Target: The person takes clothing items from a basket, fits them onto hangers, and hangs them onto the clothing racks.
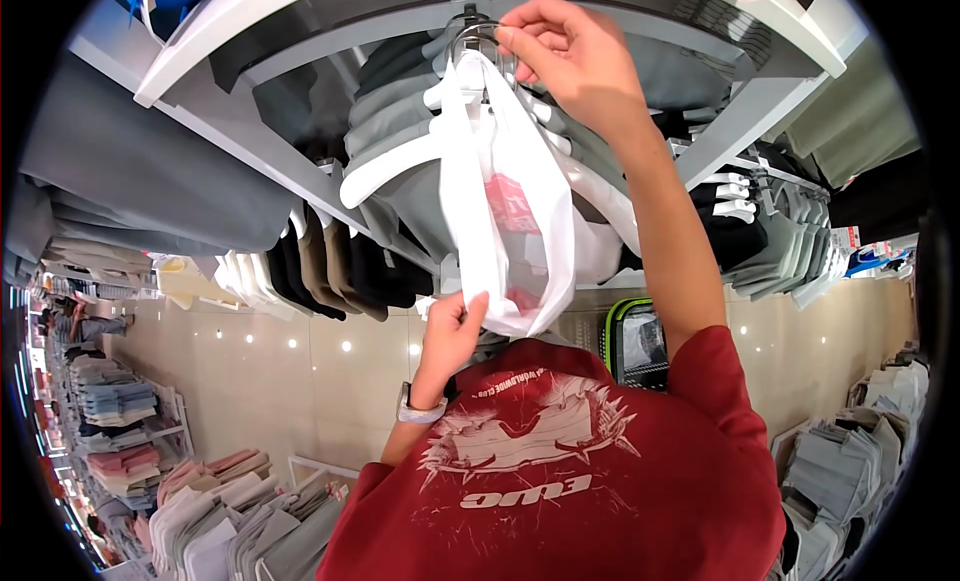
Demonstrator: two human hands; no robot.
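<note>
A white bag-like item (553,251) with long strap-like loops and red print hangs in front of a clothes rack. Its top loops reach a round metal hook or ring (470,33). At that ring, my right hand (570,61) is closed, thumb and fingers pinching its right side. Lower down, my left hand (452,333) grips the white item's lower left edge between thumb and fingers. Just behind it are a white hanger (390,171) and several grey garments (385,111) on hangers. The ring's exact link to the rail is hard to make out.
A white rack frame (240,31) arches overhead, with its side bars left and right. Black and brown garments (320,266) hang at left, grey ones (790,246) at right. A green-rimmed black basket (638,343) is below. Folded clothes (230,521) lie behind on both sides.
</note>
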